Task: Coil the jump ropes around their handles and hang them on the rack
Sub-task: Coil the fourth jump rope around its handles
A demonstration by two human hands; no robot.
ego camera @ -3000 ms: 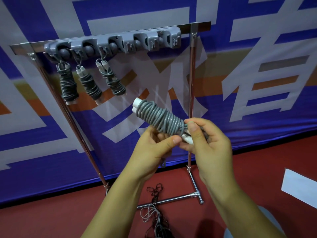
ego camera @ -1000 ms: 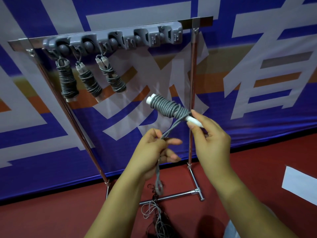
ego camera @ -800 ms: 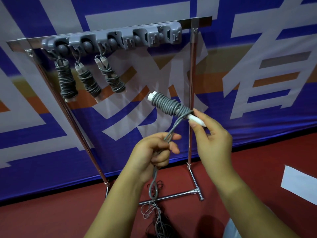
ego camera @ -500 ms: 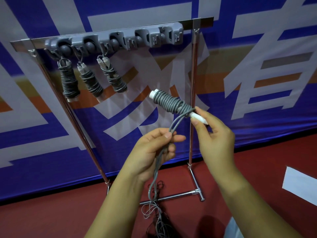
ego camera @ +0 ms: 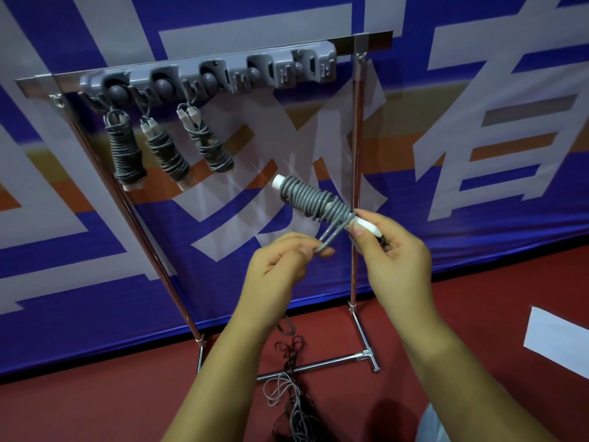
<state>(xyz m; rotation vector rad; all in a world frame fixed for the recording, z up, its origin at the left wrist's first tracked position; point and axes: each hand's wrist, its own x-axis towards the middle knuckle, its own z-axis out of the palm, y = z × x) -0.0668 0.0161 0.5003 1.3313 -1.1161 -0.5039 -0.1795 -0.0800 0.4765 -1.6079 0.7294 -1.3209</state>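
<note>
Right hand [ego camera: 395, 250] pinches the white plastic handles [ego camera: 366, 225] of the grey coiled jump rope [ego camera: 314, 202], held below the grey hook rack [ego camera: 223, 74]; left hand [ego camera: 280, 263] pinches its short loop [ego camera: 328, 240]; the cord looks light, springy, apt to unwind; best hung by that loop

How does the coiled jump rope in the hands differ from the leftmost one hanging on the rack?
The held rope lies tilted between the right hand and left hand; the leftmost hung rope hangs upright from the rack. The held one has a loose loop; the hung one's is hooked. Both are grey coils on white handles.
</note>
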